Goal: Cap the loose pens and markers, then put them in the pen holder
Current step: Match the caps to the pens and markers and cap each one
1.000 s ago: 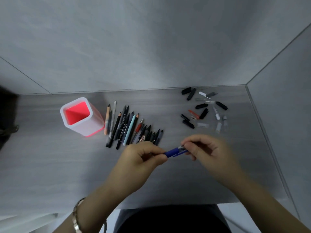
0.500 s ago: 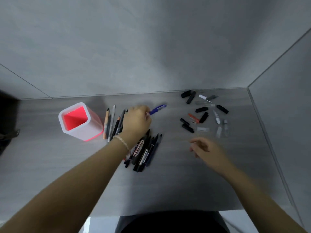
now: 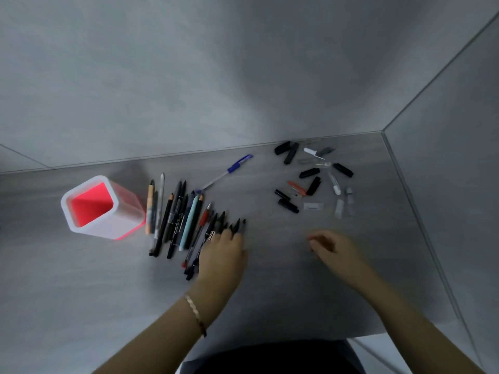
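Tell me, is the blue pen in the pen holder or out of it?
Out. The blue pen lies flat on the table, apart from the pen holder.

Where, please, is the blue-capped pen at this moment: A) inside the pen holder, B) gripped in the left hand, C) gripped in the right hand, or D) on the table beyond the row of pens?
D: the blue-capped pen lies alone on the table, past the row of pens, outside the pen holder and in neither hand.
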